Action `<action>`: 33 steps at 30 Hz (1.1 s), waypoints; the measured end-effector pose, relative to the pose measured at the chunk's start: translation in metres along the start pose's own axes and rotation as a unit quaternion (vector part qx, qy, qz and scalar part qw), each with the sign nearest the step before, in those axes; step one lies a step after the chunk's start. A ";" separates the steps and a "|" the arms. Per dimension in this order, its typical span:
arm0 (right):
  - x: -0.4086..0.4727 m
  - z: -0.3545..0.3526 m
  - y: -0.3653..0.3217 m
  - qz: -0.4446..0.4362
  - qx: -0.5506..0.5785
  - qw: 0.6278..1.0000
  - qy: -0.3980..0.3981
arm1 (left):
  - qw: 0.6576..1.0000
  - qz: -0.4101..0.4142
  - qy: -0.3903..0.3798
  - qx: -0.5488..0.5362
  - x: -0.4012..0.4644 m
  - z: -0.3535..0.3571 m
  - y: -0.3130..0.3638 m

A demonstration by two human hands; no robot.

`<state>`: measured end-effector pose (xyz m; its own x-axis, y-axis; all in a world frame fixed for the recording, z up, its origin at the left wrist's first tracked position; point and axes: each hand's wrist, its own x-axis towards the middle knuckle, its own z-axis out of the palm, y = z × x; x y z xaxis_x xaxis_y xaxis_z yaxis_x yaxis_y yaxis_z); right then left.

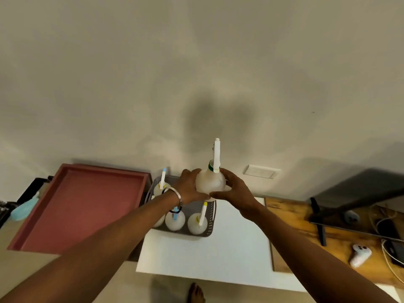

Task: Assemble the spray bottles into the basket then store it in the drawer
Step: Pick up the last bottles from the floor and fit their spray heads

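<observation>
A white spray bottle with a green collar and white nozzle is held upright above the far right part of the grey basket. My left hand grips its left side and my right hand cups its right side and base. Inside the basket stand several other white spray bottles: one with a yellow collar at the near right, one with a blue collar beside it, and one at the far left. My left forearm hides part of the basket.
The basket sits on a white tabletop. An open reddish drawer lies to the left. A wooden desk on the right carries a monitor, a white controller and cables. The wall is close behind.
</observation>
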<state>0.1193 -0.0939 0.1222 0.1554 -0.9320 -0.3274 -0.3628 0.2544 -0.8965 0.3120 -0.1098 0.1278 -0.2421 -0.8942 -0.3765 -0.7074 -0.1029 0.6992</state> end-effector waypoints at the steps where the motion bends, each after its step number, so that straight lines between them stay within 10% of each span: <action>1: 0.013 0.000 0.006 0.004 0.002 1.000 -0.004 | 1.000 -0.009 0.001 -0.001 0.011 0.002 -0.005; 33: 0.160 0.066 0.233 0.116 -0.041 0.992 0.010 | 0.976 -0.179 -0.111 -0.051 0.192 0.156 -0.169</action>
<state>0.1200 -0.1666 -0.1581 0.0410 -0.8556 -0.5161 -0.4611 0.4420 -0.7694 0.2814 -0.1961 -0.1577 -0.1373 -0.6777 -0.7224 -0.7056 -0.4449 0.5515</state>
